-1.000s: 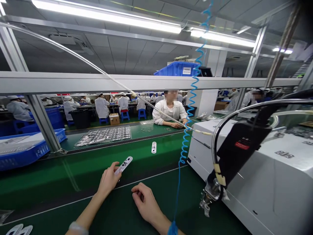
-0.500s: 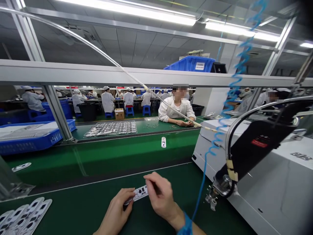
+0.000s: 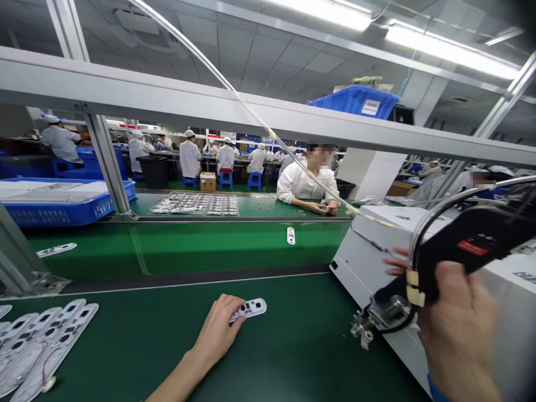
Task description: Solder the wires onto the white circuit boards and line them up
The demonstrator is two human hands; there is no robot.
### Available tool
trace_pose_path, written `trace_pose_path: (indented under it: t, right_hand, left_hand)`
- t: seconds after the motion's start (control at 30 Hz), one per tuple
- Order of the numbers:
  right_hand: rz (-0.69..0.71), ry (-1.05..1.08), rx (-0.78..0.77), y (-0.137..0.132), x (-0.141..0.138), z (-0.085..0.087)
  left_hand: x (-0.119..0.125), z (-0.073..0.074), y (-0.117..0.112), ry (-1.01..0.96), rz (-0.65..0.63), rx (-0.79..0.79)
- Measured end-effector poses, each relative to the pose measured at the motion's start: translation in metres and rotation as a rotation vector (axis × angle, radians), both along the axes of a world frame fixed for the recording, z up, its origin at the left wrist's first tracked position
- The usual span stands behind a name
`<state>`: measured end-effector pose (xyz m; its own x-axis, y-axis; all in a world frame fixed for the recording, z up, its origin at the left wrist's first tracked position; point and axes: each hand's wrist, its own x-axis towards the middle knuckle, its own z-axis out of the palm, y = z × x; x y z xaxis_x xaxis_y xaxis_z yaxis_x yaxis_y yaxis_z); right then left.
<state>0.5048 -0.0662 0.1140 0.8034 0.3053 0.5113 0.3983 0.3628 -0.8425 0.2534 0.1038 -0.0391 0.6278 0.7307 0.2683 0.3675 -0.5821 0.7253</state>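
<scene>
A narrow white circuit board with rounded ends (image 3: 256, 306) lies at the middle of the green work surface (image 3: 293, 357). My left hand (image 3: 224, 321) is closed on its left end, thumb in front and fingers over the top. My right hand (image 3: 458, 329), smeared by motion, is at a black tool arm (image 3: 456, 240) with a red label. Its thumb lies over the near side and fingertips show beyond the hoses; whether it grips is unclear. Metal fittings (image 3: 368, 324) form the tool's lower end. Several similar boards (image 3: 54, 335) lie overlapping at the left.
A white machine (image 3: 364, 268) stands at the right. Beyond my surface, a green belt (image 3: 209, 245) carries a board (image 3: 291, 235) and another at the left. A tray of boards (image 3: 196, 204) and a seated co-worker (image 3: 310, 178) are across. A frame post (image 3: 109, 167) rises at left.
My right hand has left the board and moved right to the black tool arm. My left hand still holds the board. The view has tilted and shifted.
</scene>
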Motion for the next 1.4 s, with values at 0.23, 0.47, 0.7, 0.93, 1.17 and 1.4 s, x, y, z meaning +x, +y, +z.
trace_pose_path:
  t: [0.23, 0.47, 0.7, 0.93, 1.17, 1.4]
  right_hand:
    - [0.408, 0.006, 0.041, 0.032, -0.009, 0.017]
    - [0.734, -0.009, 0.147, 0.055, -0.025, 0.042]
    - [0.633, 0.099, 0.102, 0.069, -0.030, 0.030]
    - [0.600, 0.059, 0.087, 0.086, -0.035, 0.017]
    - [0.638, 0.072, 0.097, 0.090, -0.042, 0.016]
    - [0.630, 0.039, 0.088, 0.092, -0.040, 0.012]
  left_hand:
    - [0.007, -0.001, -0.009, -0.042, -0.086, -0.048]
    - [0.003, -0.006, -0.010, -0.030, -0.178, -0.025]
    - [0.011, -0.004, -0.022, 0.032, -0.249, 0.053]
    - [0.010, 0.000, -0.025, 0.067, -0.273, 0.101]
    - [0.010, 0.000, -0.024, 0.069, -0.298, 0.145]
    - [0.010, 0.001, -0.024, 0.060, -0.295, 0.155]
